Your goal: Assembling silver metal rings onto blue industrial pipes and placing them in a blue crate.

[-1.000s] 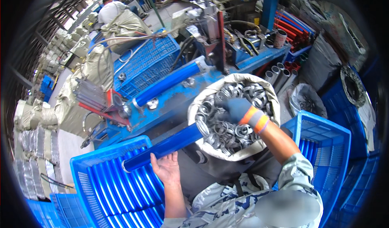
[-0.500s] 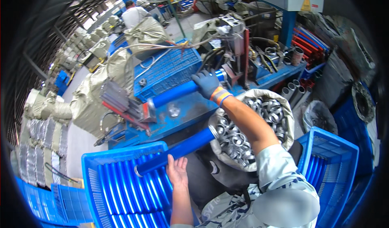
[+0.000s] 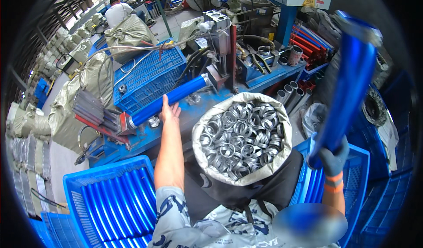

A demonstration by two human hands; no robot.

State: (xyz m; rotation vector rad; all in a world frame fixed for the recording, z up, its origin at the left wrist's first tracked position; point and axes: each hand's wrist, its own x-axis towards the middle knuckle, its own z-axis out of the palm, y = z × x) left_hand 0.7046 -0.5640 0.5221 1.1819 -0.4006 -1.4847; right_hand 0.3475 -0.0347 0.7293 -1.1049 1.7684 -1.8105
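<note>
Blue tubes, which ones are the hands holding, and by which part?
The gloved right hand grips an upright blue metal tube at its lower end. The bare left hand rests on the lying blue tube mid-length.

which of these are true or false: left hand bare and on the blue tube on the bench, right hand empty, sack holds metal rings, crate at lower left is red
1. The left hand is bare and rests on the blue tube lying on the workbench. True.
2. The right hand is empty. False: gloved, it grips a second blue tube, raised upright.
3. The sack holds shiny metal rings. True.
4. The crate at lower left is red. False: it is blue and holds blue tubes.
</note>
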